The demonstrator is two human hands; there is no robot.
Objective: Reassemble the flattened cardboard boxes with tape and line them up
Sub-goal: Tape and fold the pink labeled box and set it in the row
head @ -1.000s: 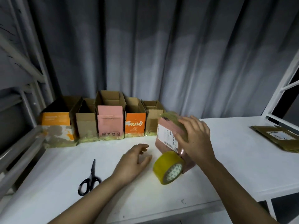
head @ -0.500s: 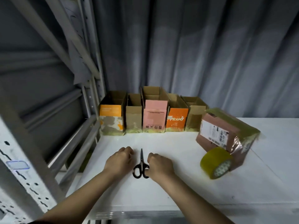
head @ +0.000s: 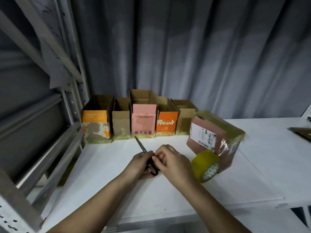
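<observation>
Black-handled scissors (head: 143,147) are lifted off the white table (head: 252,174), blades pointing up and left. My left hand (head: 139,163) grips the handles from the left and my right hand (head: 173,161) holds them from the right, fingers curled at the loops. To the right lies a brown taped box (head: 213,133) with a white label, tilted on the table. A roll of yellowish tape (head: 206,166) leans against its front, a strip still joined to the box. Several assembled open boxes (head: 143,121) stand in a row at the back.
A grey metal shelf frame (head: 50,140) rises along the left edge of the table. A grey curtain hangs behind the row. A flattened piece of cardboard (head: 303,133) lies at the far right edge.
My hands left the taped box and went to the scissors on the table; now both hold them lifted, blades raised. The view swung left, then back right a little.
</observation>
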